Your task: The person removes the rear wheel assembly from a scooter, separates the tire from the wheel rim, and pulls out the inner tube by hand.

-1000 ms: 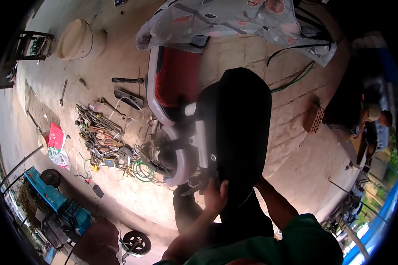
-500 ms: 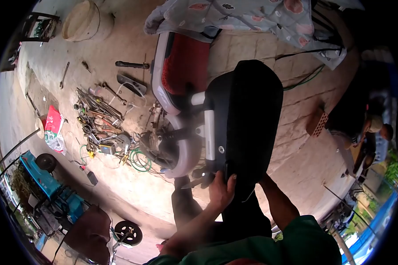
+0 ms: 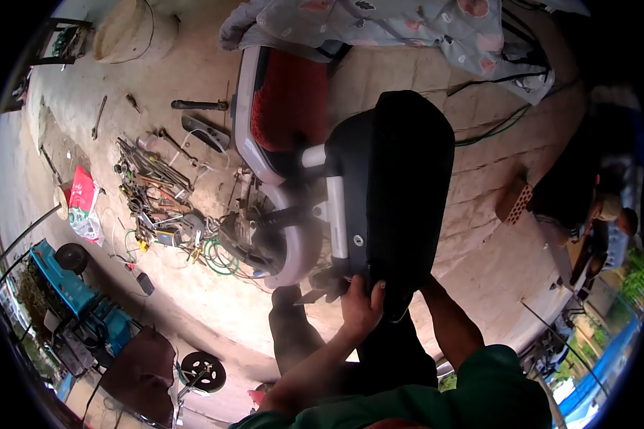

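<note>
The black seat (image 3: 408, 200) sat near the middle of the view, toward three o'clock. To hold something that long well, it seemed best to take both sides low down, keep it from tipping, and mind fingers near the edges. It looked dark and plain, with round corners and a broad flat top. A pale bar (image 3: 338, 218) ran along its nine o'clock side. At its seven o'clock corner, the left hand (image 3: 362, 307) gripped it, thumb pointing up. By five o'clock, the right hand (image 3: 428, 285) was mostly hidden behind the seat, so I could not tell if it was closed. Smallest was a round silver spot (image 3: 358, 240) above the left hand.
</note>
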Tool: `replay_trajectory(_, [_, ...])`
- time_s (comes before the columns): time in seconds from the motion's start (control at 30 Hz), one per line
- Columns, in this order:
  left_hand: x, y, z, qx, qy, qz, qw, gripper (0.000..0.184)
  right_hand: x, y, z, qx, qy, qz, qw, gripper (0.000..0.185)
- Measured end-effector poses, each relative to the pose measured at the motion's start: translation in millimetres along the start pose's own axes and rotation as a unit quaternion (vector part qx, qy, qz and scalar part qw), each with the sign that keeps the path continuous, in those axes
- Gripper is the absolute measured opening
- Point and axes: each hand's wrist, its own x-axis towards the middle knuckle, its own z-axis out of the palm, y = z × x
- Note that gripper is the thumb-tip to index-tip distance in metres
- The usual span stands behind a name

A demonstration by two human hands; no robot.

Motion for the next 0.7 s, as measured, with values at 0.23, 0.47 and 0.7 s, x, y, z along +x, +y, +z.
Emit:
replay_trajectory(0.23, [-0.5, 3.5, 6.7, 0.006, 0.004, -0.011, 1.0, 0.042, 9.4, -5.8, -0.2, -0.005, -0.007, 0.003, 1.0, 0.042])
replay_trajectory(0.47, [0.5, -1.8, 17.0, -0.011, 0.043, 0.043, 0.998, 0.042, 8.4, -3.1, -5.5, -0.025, -0.007, 0.004, 1.0, 0.042])
replay_trajectory(0.7, [15.6, 9.2, 28.5, -0.022, 0.033, 0.02, 0.999, 0.041, 33.0, -12.5, -15.0, -0.075, -0.011, 0.0, 0.997, 0.041])
